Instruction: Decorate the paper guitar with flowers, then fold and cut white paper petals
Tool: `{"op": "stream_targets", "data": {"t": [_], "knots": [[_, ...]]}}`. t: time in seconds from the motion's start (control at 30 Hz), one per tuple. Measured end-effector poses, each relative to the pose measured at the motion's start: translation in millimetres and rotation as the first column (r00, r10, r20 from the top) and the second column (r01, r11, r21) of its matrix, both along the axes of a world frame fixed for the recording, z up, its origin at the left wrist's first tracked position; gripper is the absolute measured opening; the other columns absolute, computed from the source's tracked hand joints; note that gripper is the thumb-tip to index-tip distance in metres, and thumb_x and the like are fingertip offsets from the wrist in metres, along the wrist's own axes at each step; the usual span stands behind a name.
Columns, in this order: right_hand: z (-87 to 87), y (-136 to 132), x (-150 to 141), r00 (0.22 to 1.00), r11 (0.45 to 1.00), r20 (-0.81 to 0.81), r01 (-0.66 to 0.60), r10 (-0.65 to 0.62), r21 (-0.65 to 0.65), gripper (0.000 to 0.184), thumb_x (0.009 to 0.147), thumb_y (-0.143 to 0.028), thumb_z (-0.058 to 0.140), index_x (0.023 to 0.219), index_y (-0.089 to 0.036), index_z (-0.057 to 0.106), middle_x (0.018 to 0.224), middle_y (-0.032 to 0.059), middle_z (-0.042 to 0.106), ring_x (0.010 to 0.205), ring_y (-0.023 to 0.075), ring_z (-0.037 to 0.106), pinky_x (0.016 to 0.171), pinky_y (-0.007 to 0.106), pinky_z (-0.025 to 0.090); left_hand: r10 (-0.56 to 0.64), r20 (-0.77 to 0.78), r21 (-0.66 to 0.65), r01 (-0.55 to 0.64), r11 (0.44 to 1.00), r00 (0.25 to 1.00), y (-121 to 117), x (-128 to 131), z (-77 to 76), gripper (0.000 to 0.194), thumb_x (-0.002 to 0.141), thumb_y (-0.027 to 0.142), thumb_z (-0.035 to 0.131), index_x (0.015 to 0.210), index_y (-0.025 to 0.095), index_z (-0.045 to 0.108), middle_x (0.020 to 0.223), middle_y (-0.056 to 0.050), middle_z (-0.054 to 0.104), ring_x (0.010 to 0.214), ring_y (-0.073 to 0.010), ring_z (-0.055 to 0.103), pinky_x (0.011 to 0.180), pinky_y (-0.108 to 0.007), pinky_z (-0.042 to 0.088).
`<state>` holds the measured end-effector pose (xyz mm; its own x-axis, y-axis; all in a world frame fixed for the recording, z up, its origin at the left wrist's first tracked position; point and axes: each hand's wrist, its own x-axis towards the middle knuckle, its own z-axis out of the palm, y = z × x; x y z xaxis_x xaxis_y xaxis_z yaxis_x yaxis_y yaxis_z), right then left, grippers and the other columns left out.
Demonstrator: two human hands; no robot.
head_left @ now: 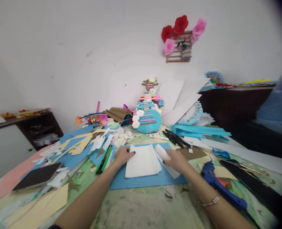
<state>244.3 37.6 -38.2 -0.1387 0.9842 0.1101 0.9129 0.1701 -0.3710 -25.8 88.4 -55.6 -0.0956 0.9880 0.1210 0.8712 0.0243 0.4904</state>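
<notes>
A small stack of white paper (142,162) lies on a blue sheet (122,183) in front of me. My left hand (123,156) is at the stack's left edge, fingers curled, one fingertip on top of the paper. To the right, a white paper sheet with a rolled end (163,152) is gripped by my right hand (176,161), its fingers closed around it. The lower part of that sheet rests on the blue sheet, right beside the stack. How far the fingers reach under the paper is hidden.
A green utility knife (104,159) lies left of my left hand. Black markers (173,139) are behind the blue sheet. A blue glue gun (223,189) and gold-handled scissors (252,170) lie right. Paper scraps (80,143) and a phone (38,176) fill the left; a turquoise paper instrument (147,121) stands behind.
</notes>
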Motion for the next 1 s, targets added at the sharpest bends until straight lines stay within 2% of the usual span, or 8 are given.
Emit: {"op": "stream_targets", "data": {"t": [0.27, 0.4, 0.53, 0.63, 0.7, 0.77, 0.87, 1.0], "knots": [[8.0, 3, 10, 0.995, 0.991, -0.02, 0.101, -0.1, 0.09, 0.038, 0.073, -0.02, 0.056, 0.11, -0.014, 0.061, 0.098, 0.0126, 0.067, 0.093, 0.0276, 0.06, 0.073, 0.031, 0.041, -0.013, 0.044, 0.054, 0.011, 0.998, 0.999, 4, -9, 1.4, 0.019, 0.069, 0.033, 0.059, 0.06, 0.018, 0.052, 0.062, -0.002, 0.056, 0.066, -0.0183, 0.054, 0.055, -0.025, 0.031], [12.3, 2, 8, 0.968, 0.982, -0.221, 0.148, -0.12, 0.114, 0.046, 0.071, -0.021, 0.058, 0.116, -0.014, 0.057, 0.101, 0.0116, 0.067, 0.091, 0.0259, 0.061, 0.074, 0.031, 0.042, -0.005, 0.04, 0.109, 0.001, 0.994, 0.999, 1, -9, 2.9, 0.015, 0.069, 0.029, 0.06, 0.065, 0.018, 0.051, 0.067, -0.002, 0.056, 0.072, -0.0196, 0.055, 0.062, -0.027, 0.036], [13.0, -1, -2, 0.869, 0.991, -0.49, 0.117, -0.066, 0.072, 0.05, 0.065, -0.028, 0.066, 0.113, -0.016, 0.057, 0.104, 0.0097, 0.065, 0.091, 0.0247, 0.06, 0.076, 0.031, 0.044, -0.048, 0.182, 0.338, -0.016, 0.941, 0.982, -11, 7, 8.0, 0.025, 0.069, 0.033, 0.062, 0.085, 0.018, 0.049, 0.082, -0.004, 0.055, 0.083, -0.0204, 0.055, 0.073, -0.031, 0.042], [10.1, -7, -13, 0.787, 0.993, -0.617, 0.065, 0.01, 0.099, 0.052, 0.065, -0.028, 0.064, 0.115, -0.018, 0.053, 0.106, 0.0077, 0.064, 0.093, 0.0227, 0.059, 0.078, 0.031, 0.045, -0.279, 0.573, 0.237, 0.17, 0.957, 0.771, -31, 32, 14.8, 0.038, 0.073, 0.052, 0.055, 0.086, 0.018, 0.048, 0.08, -0.004, 0.057, 0.071, -0.0175, 0.059, 0.061, -0.028, 0.044], [6.8, -11, -22, 0.759, 0.992, -0.647, 0.014, 0.07, 0.124, 0.052, 0.066, -0.026, 0.062, 0.116, -0.019, 0.052, 0.106, 0.0068, 0.063, 0.094, 0.0216, 0.059, 0.079, 0.031, 0.045, -0.274, 0.815, 0.066, 0.388, 0.919, 0.511, -45, 49, 18.3, 0.048, 0.07, 0.06, 0.055, 0.089, 0.017, 0.048, 0.081, -0.006, 0.06, 0.063, -0.0172, 0.061, 0.052, -0.026, 0.042], [3.1, -15, -30, 0.75, 0.991, -0.652, -0.034, 0.108, 0.126, 0.052, 0.065, -0.027, 0.062, 0.115, -0.019, 0.052, 0.104, 0.0067, 0.063, 0.094, 0.0216, 0.059, 0.08, 0.032, 0.045, -0.22, 0.9, 0.0, 0.504, 0.864, 0.376, -56, 60, 19.3, 0.049, 0.064, 0.054, 0.066, 0.088, 0.015, 0.051, 0.077, -0.005, 0.06, 0.059, -0.0159, 0.061, 0.05, -0.025, 0.041], [-0.5, -18, -38, 0.679, 0.998, -0.731, -0.056, 0.065, 0.037, 0.053, 0.062, -0.027, 0.062, 0.114, -0.017, 0.051, 0.1, 0.0078, 0.065, 0.09, 0.0224, 0.061, 0.077, 0.032, 0.047, -0.202, 0.915, -0.015, 0.529, 0.849, 0.35, -60, 63, 16.9, 0.037, 0.061, 0.039, 0.073, 0.081, 0.011, 0.06, 0.07, -0.004, 0.061, 0.056, -0.011, 0.057, 0.053, -0.022, 0.041], [3.2, -19, -39, 0.358, 0.964, -0.924, -0.172, -0.131, -0.204, 0.053, 0.064, -0.027, 0.055, 0.115, -0.017, 0.046, 0.097, 0.0084, 0.066, 0.078, 0.0216, 0.064, 0.065, 0.031, 0.05, -0.198, 0.935, 0.023, 0.506, 0.862, 0.295, -53, 54, 17.2, 0.028, 0.062, 0.032, 0.073, 0.078, 0.01, 0.066, 0.072, -0.005, 0.065, 0.06, -0.0108, 0.056, 0.056, -0.021, 0.041]]}}
